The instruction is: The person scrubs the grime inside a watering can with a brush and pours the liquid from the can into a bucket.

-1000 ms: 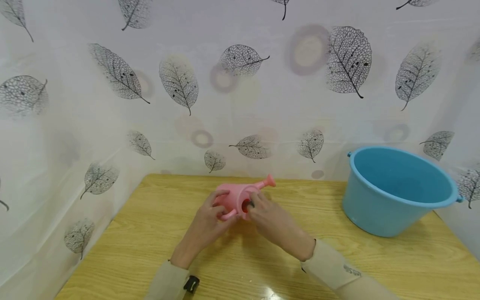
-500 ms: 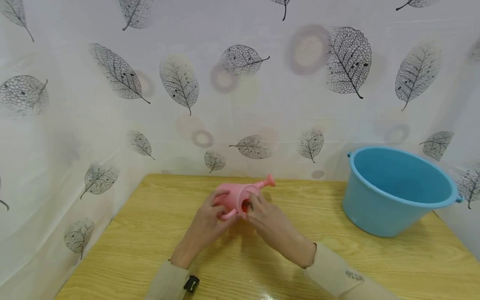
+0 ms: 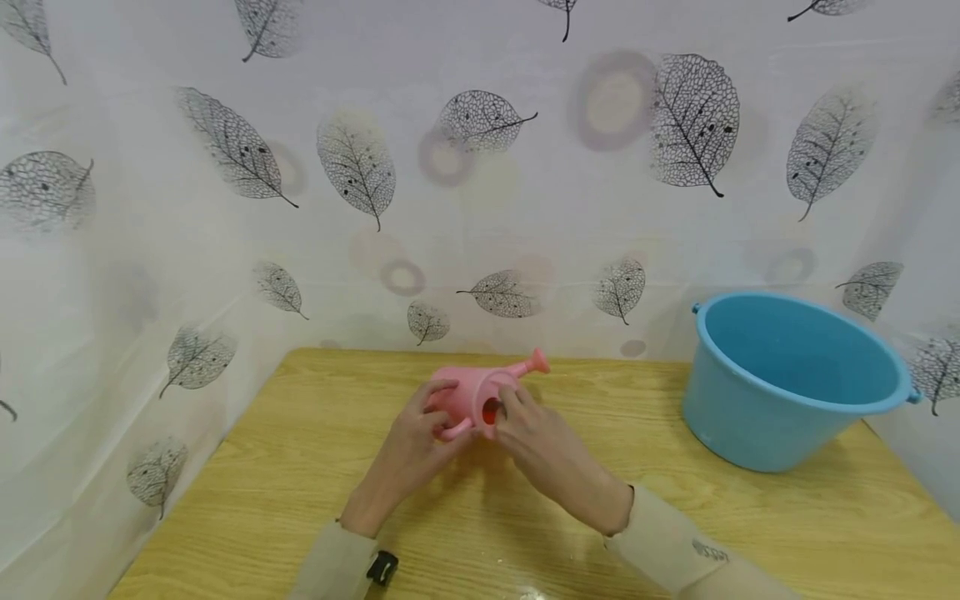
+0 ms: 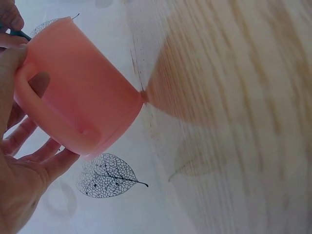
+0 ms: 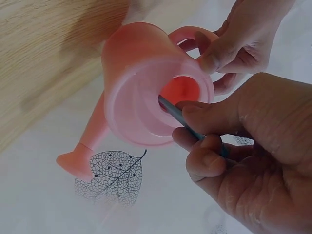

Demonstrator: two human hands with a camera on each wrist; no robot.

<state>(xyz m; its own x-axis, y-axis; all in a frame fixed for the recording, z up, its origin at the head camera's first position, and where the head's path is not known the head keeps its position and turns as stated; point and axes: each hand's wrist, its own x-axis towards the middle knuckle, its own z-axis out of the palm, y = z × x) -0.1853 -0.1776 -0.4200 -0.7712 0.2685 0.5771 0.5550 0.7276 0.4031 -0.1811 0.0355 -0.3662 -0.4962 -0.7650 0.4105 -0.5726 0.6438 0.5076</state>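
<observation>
A pink watering can (image 3: pixel 467 385) is held tilted near the middle of the table, its spout pointing to the far right in the head view. My left hand (image 3: pixel 411 446) grips it at the handle (image 4: pixel 51 114) and body; a lower edge of the can meets the tabletop in the left wrist view. With thumb and fingers, my right hand (image 3: pixel 551 454) pinches a thin blue-grey stick (image 5: pixel 181 118). Its far end goes into the can's round opening (image 5: pixel 187 89), so the tip is hidden and its exact kind cannot be told.
A large blue bucket (image 3: pixel 750 421) stands on the right side of the wood-grain table (image 3: pixel 292 442). Leaf-printed white sheeting (image 3: pixel 540 200) rises behind the table and along its left side.
My right hand has shifted slightly at the can's mouth, and more of the red inside shows than one second ago. The left hand and the can stay in place.
</observation>
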